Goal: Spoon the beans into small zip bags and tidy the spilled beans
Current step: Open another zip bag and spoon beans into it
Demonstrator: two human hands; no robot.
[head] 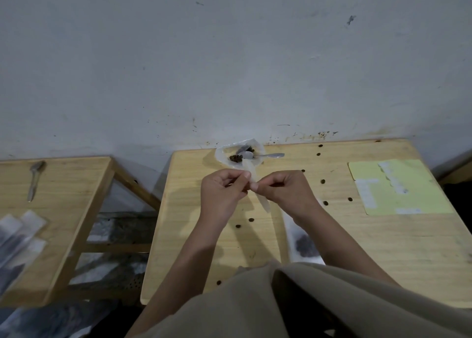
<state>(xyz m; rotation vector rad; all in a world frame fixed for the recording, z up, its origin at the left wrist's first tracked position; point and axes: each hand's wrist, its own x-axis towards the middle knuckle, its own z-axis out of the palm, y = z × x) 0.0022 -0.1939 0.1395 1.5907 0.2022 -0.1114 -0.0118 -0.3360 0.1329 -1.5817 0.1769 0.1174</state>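
My left hand (224, 188) and my right hand (282, 188) meet above the middle of the wooden table (194, 248), both pinching a small clear zip bag (263, 202) that hangs between them. Behind the hands, a clear plastic sheet (222, 153) by the wall holds a pile of dark beans (236, 158) and a metal spoon (265, 155). A filled zip bag (302, 243) with dark beans lies to the right of my right forearm. Several loose beans (251, 220) are scattered on the table top.
A yellow card (408, 192) with white strips lies at the table's right. A second wooden table (63, 210) on the left carries a metal tool (35, 179) and several filled zip bags (18, 238). A grey wall stands right behind.
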